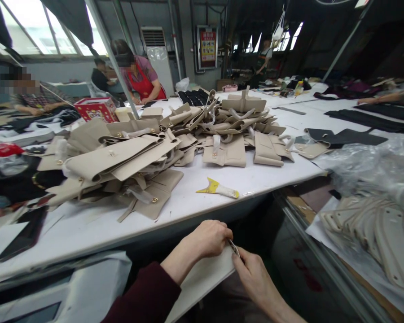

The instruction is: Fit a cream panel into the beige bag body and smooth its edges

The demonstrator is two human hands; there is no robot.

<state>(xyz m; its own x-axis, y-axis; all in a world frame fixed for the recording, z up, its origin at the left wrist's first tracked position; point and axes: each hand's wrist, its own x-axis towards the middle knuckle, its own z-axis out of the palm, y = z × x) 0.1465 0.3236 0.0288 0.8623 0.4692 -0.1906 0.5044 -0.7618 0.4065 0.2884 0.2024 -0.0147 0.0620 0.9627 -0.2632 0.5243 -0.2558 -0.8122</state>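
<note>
Low in the head view, my left hand [208, 237] is closed at the upper corner of a pale flat panel [205, 280]. My right hand [251, 269] pinches the edge at the same corner, thumb and fingers together, close beside my left hand. A thin dark-edged strip shows between the two hands; its shape is too small to tell. The panel slants down toward my lap. Beyond the hands, a yellow and white tool [218, 187] lies on the white table [256, 181].
Beige leather pieces [138, 154] with small gold clasps are heaped across the table. At the right are clear plastic [373, 166] and stacked pale curved pieces [384, 237]. A person in a red apron [144, 83] leans over the far side. A metal pole [112, 58] rises at left.
</note>
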